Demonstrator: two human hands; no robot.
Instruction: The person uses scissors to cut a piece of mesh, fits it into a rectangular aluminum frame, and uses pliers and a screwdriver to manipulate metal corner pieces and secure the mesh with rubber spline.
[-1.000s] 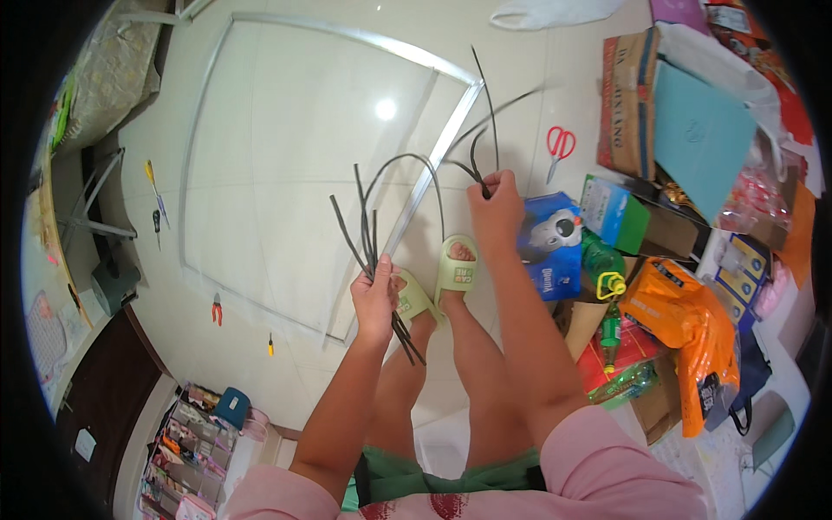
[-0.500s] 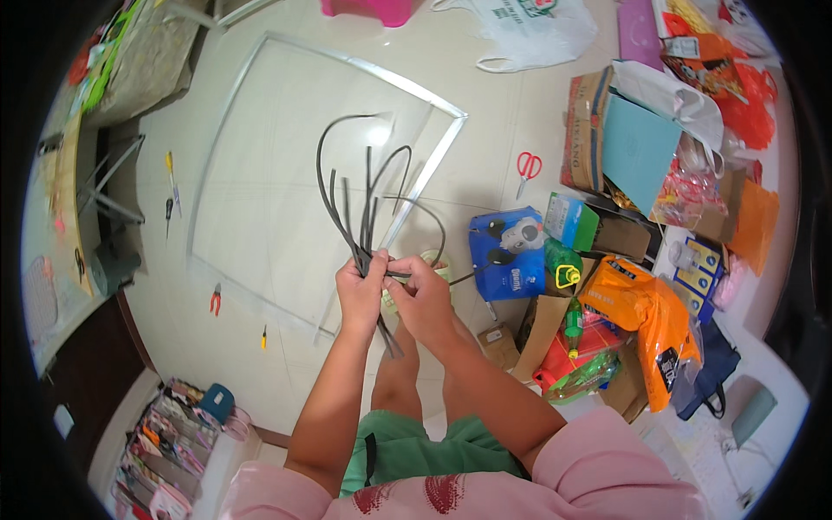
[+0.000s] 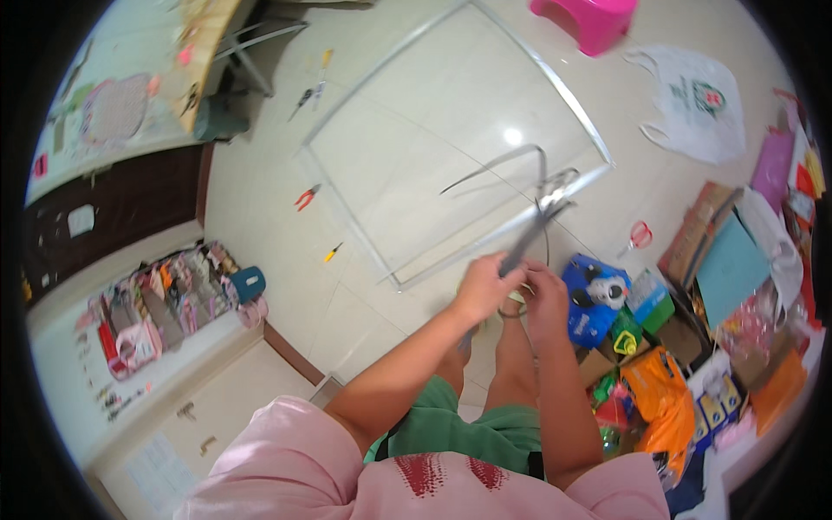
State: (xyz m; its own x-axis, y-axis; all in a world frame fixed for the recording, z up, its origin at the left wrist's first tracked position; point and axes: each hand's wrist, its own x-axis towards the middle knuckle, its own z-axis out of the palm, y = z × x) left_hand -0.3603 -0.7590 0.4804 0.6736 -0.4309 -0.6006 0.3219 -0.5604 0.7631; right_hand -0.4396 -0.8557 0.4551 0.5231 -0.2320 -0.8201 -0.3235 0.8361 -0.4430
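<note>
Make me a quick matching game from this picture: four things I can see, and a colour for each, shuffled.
Things:
1. stool
2. pliers
3. carrier bag
4. shorts

Colours:
a. white
b. green
c. pink
d. red handles

Pairs: 1-c, 2-d, 3-a, 4-b

Floor (image 3: 286,260): pale glossy tiles, a lamp glare (image 3: 513,136) on them.
Frame (image 3: 555,78): large metal rectangle lying flat.
Stool (image 3: 594,19): pink, at the top edge.
Cabinet (image 3: 121,208): dark brown, left.
</note>
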